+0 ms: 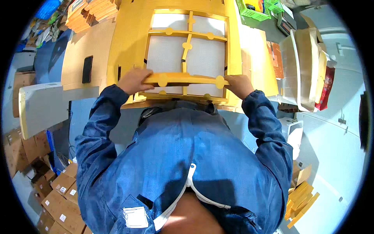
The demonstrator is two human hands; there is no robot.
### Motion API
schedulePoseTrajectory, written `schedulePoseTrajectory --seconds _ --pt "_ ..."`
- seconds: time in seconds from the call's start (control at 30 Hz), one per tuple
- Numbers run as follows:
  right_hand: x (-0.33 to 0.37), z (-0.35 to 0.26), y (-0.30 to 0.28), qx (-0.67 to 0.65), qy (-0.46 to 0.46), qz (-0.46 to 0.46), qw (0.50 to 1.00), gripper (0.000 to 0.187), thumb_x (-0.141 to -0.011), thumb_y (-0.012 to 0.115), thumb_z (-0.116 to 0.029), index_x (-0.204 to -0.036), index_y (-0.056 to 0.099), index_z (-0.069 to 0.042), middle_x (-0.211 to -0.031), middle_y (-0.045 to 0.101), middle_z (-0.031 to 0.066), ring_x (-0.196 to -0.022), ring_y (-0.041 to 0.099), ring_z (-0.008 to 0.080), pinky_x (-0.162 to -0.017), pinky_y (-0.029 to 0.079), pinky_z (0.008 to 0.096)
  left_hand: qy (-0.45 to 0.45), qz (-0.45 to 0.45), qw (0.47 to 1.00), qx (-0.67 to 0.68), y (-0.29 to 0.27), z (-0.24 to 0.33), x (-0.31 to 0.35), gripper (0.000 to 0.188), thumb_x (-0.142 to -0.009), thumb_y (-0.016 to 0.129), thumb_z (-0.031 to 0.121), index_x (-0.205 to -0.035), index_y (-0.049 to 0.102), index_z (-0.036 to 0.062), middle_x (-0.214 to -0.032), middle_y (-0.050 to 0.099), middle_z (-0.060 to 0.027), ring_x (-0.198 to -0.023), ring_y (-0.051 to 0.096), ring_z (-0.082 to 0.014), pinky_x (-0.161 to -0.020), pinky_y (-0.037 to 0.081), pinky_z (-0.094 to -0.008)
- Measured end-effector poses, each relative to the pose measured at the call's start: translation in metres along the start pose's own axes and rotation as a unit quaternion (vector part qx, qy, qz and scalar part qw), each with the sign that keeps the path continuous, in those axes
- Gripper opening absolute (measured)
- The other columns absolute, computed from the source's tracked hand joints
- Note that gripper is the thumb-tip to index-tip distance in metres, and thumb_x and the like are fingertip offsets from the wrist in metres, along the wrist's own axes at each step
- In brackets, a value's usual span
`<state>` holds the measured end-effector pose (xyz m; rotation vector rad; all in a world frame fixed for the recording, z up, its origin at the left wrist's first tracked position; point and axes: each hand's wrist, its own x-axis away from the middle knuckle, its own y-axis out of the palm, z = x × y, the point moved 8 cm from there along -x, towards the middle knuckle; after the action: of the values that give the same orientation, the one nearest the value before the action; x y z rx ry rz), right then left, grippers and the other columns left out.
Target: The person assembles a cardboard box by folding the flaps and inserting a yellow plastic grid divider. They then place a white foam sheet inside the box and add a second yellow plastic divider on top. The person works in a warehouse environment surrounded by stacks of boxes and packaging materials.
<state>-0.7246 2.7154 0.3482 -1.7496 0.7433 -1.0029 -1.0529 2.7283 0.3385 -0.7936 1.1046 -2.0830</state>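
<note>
A long yellow cardboard divider strip (200,79) with round tabs spans the near part of an open yellow cardboard box (233,50). My left hand (134,80) grips its left end, fingers closed around it. At the other end, my right hand (240,85) pinches the strip beside a round tab. Farther in, another crosswise divider (210,36) and a lengthwise divider (187,46) split the box into compartments with a pale grey base (165,50). Whether the held strip is seated in the lengthwise divider cannot be made out.
A black phone (88,70) lies on brown cardboard (101,50) at left. Stacked orange-yellow cardboard pieces (91,15) stand far left, a green basket (253,11) far right. Right of the table is a white-rimmed bin (296,70). Cartons (62,202) fill the lower left.
</note>
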Motion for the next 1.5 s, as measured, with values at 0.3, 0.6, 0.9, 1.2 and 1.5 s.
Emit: schedulePoseTrajectory --seconds 0.3,0.6,0.9,1.2,1.5 --pt "-0.026 -0.134 -0.032 -0.156 -0.292 0.137 0.934 0.039 -0.075 0.065 -0.026 -0.108 0.055 -0.006 -0.106 0.057 0.0173 -0.098 0.056 0.0335 -0.086 0.045 0.0415 0.058 -0.17 0.977 0.118 0.062 0.066 -0.03 0.032 -0.089 0.052 0.03 -0.102 0.056 0.0013 -0.084 0.061 -0.0234 -0.08 0.057 -0.0416 -0.071 0.045 -0.0451" --pt "-0.092 -0.178 0.01 -0.073 -0.233 0.064 0.968 0.014 -0.08 0.053 -0.014 -0.085 0.059 -0.004 -0.081 0.06 0.0127 -0.078 0.061 0.0306 -0.065 0.05 0.0407 0.01 -0.073 0.996 0.049 0.045 0.029 -0.023 0.034 -0.088 0.053 0.033 -0.101 0.056 0.0018 -0.084 0.061 -0.0238 -0.08 0.057 -0.0407 -0.073 0.046 -0.0459" --pt "-0.208 -0.161 0.054 -0.005 -0.144 0.067 0.987 0.014 -0.083 0.049 -0.013 -0.083 0.056 -0.002 -0.081 0.061 0.0161 -0.075 0.061 0.0323 -0.064 0.05 0.0413 -0.355 0.106 0.92 0.126 0.074 -0.099 -0.012 0.043 -0.081 0.06 0.027 -0.107 0.043 -0.0019 -0.101 0.058 -0.0254 -0.096 0.056 -0.0398 -0.08 0.046 -0.0472" --pt "-0.222 -0.17 0.067 -0.002 -0.17 0.078 0.982 0.012 -0.085 0.049 -0.014 -0.085 0.054 -0.002 -0.083 0.058 0.0137 -0.081 0.059 0.0312 -0.069 0.05 0.0401 -0.339 0.129 0.926 0.108 0.08 -0.105 -0.014 0.032 -0.082 0.057 0.023 -0.097 0.04 -0.0001 -0.091 0.06 -0.0285 -0.085 0.057 -0.0462 -0.073 0.046 -0.0505" --pt "-0.152 -0.06 0.032 0.04 0.02 -0.086 0.995 0.055 -0.076 0.063 -0.049 -0.103 0.058 -0.001 -0.092 0.063 0.0162 -0.088 0.06 0.0329 -0.077 0.048 0.0424 0.082 0.271 0.951 -0.129 0.028 0.007 -0.082 0.034 -0.081 0.056 0.015 -0.114 0.051 0.0057 -0.115 0.055 -0.0125 -0.114 0.049 -0.0257 -0.1 0.033 -0.0431"
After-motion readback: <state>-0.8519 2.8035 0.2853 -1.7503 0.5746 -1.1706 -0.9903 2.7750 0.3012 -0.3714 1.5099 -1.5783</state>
